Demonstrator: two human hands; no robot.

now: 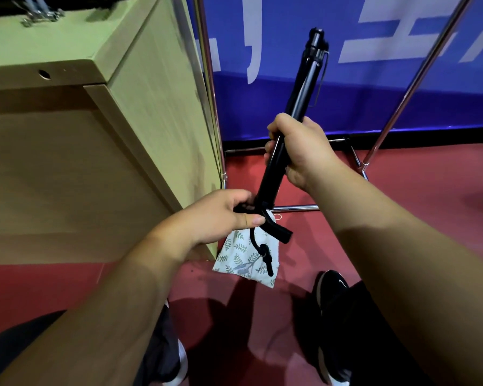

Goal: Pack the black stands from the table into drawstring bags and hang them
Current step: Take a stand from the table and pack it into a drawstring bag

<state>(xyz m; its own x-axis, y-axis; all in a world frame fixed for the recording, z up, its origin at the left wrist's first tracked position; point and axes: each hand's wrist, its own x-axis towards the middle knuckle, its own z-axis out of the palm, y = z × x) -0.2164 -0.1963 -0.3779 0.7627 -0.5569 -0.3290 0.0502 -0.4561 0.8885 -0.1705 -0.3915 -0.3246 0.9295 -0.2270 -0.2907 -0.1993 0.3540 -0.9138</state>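
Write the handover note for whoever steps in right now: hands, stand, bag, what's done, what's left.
Left hand: holds the drawstring bag by its top, at the stand's lower end; the bag hangs below, beside the table.
Right hand: grips the black stand mid-shaft, tilted near upright.
Done: stand off the table, bag in hand.
Left: nearly the whole stand is outside the bag. Slide it in, pull the cord tight, hang the bag.
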